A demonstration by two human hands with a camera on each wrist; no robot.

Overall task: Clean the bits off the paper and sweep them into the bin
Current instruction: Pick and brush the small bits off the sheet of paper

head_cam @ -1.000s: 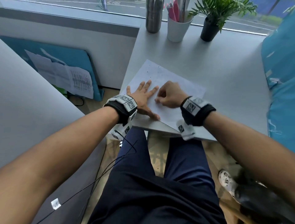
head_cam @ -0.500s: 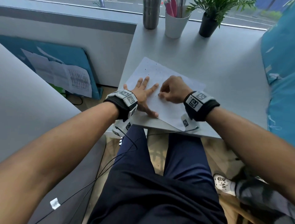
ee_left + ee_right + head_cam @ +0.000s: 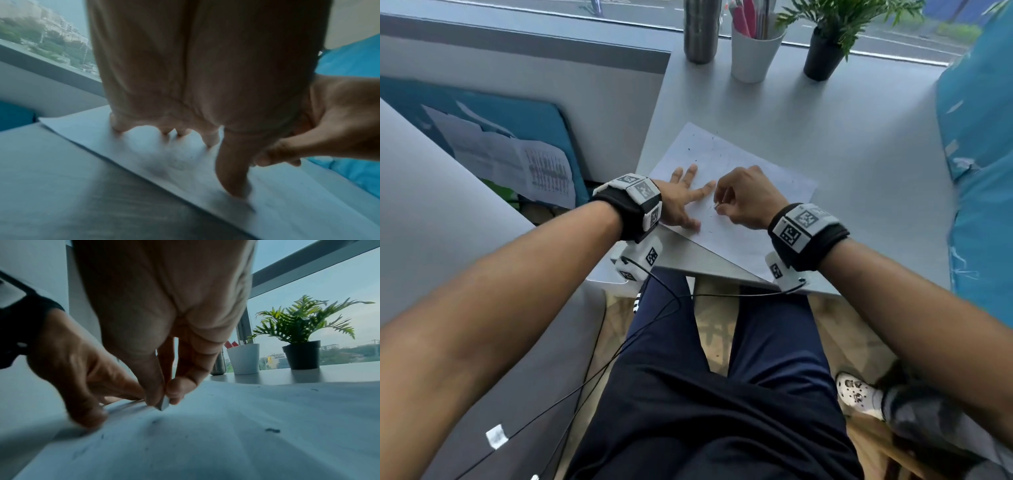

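Note:
A white sheet of paper (image 3: pixel 739 178) lies skewed on the grey desk, sprinkled with small dark bits (image 3: pixel 272 430). My left hand (image 3: pixel 685 195) lies flat on the paper's left part with fingers spread, pressing it down; its fingertips (image 3: pixel 236 190) touch the sheet. Just to its right, my right hand (image 3: pixel 743 202) pinches a small white eraser (image 3: pixel 164 404) between thumb and fingers, the eraser's corner touching the paper. No bin shows in any view.
At the desk's far edge stand a steel bottle (image 3: pixel 701 31), a white cup of pens (image 3: pixel 755 51) and a potted plant (image 3: pixel 825 51). Blue fabric (image 3: pixel 979 154) lies along the right. The desk's near edge (image 3: pixel 709 267) is just below my wrists. A board with papers (image 3: pixel 510 157) leans left.
My right hand with the eraser has shifted slightly away and to the right across the paper. The left hand has stayed pressed on the sheet.

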